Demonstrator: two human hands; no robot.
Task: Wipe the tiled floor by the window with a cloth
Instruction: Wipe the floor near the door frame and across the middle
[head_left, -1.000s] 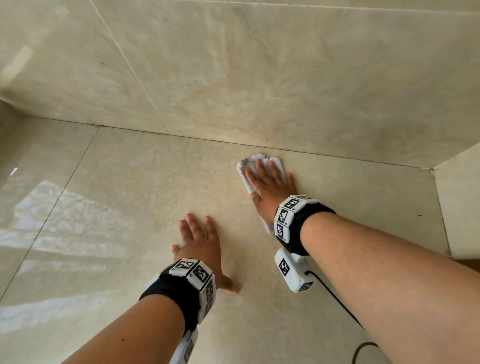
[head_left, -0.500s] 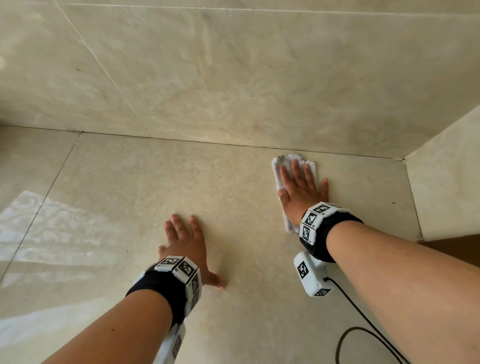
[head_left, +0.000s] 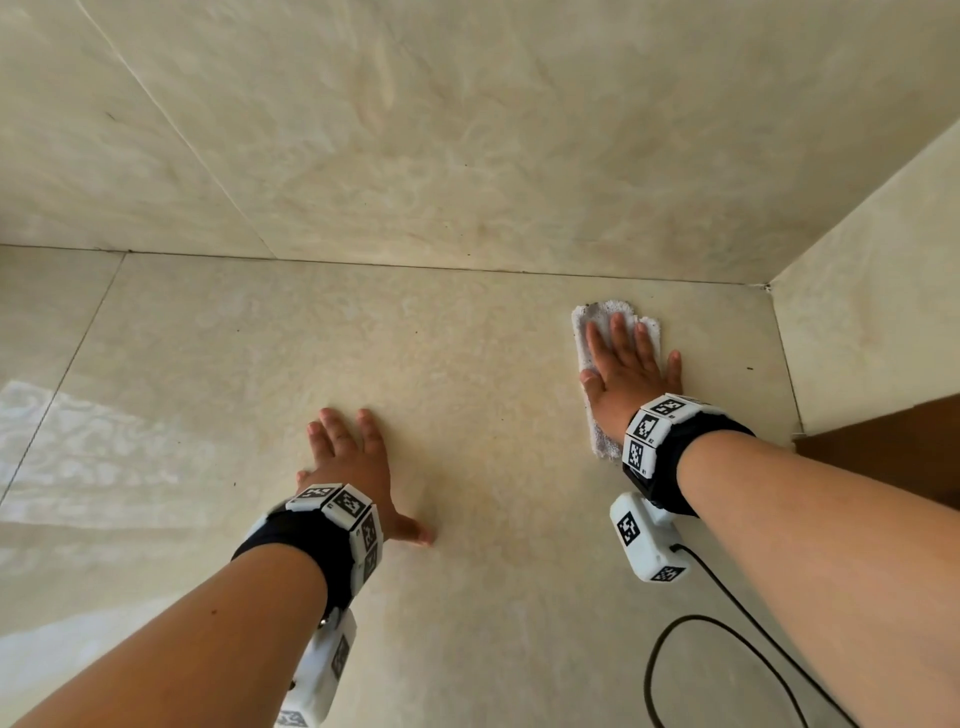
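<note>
The right hand (head_left: 626, 374) presses flat on the cloth (head_left: 597, 332) near the wall corner (head_left: 768, 286). The left hand (head_left: 358, 462) lies flat, fingers spread, on bare floor (head_left: 493, 467).

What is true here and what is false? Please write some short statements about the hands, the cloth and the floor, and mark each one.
1. The right hand lies flat on a white cloth. True.
2. The left hand holds a second cloth. False: it rests flat on the bare tiled floor and holds nothing.
3. The cloth lies on the floor near the foot of the tiled wall. True.
4. Both wrists are bare. False: each wears a black band with white marker blocks, left wristband and right wristband.
5. A black cable loops on the floor beside the right forearm. True.
</note>
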